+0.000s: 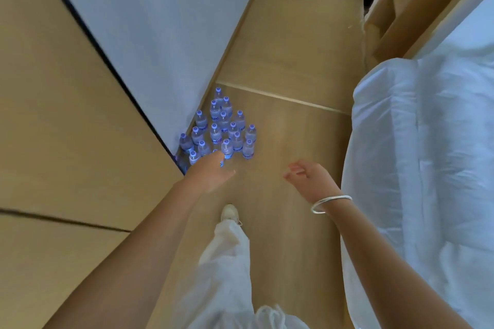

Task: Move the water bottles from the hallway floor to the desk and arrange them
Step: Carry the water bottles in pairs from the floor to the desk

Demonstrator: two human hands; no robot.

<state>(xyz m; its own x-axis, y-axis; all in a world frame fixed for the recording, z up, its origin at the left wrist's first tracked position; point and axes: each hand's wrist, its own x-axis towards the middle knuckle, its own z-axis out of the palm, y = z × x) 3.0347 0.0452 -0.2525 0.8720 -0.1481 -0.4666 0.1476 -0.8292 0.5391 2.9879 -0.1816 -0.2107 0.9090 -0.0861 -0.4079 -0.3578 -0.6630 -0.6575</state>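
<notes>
Several small clear water bottles [223, 128] with white caps and blue labels stand upright in a tight cluster on the wooden hallway floor [288, 61], against the corner of a white wall. My left hand [211, 172] stretches out to the near edge of the cluster, fingers extended, with its fingertips at the closest bottles; motion blur hides whether they touch. My right hand [310, 181], with a silver bangle on the wrist, hovers over bare floor to the right of the bottles, fingers loosely curled and empty. No desk is in view.
A bed with white sheets [427, 168] fills the right side. A wooden panel [66, 115] and the white wall [160, 21] close off the left. Wooden shelving [401, 13] stands at the top right. My white shoe [230, 212] is on the floor below the bottles.
</notes>
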